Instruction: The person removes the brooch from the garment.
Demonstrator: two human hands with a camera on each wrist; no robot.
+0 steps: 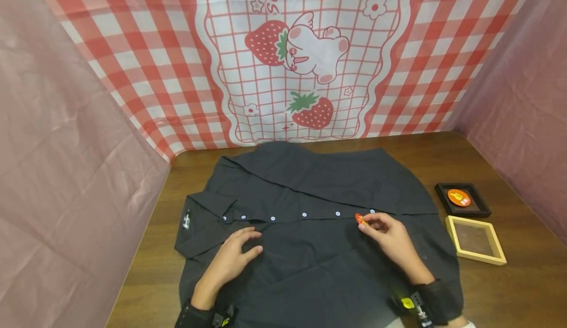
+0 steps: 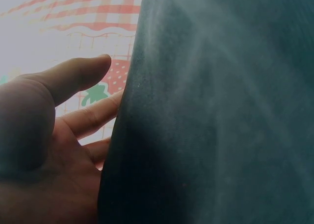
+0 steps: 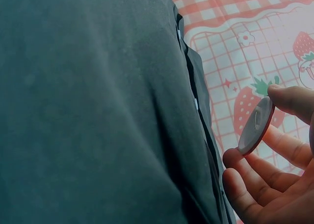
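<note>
A dark button-up shirt (image 1: 310,264) lies spread on the table, its collar (image 1: 201,219) to the left and a row of pale buttons along the placket. My right hand (image 1: 392,239) pinches a round pin badge (image 3: 257,125) by its edge between thumb and fingers, over the shirt near the right-hand buttons. The badge's grey back, with a small clasp, faces the right wrist camera; its front looks red-orange in the head view. Over the shirt near the collar, my left hand (image 1: 232,259) has relaxed, spread fingers and holds nothing.
On the right of the wooden table (image 1: 531,288), a black frame (image 1: 485,210) holds an orange round badge (image 1: 458,198). A pale yellow frame (image 1: 502,254) lies just in front of it. A checked strawberry cloth (image 1: 164,72) hangs behind, with pink cloth (image 1: 66,170) at the sides.
</note>
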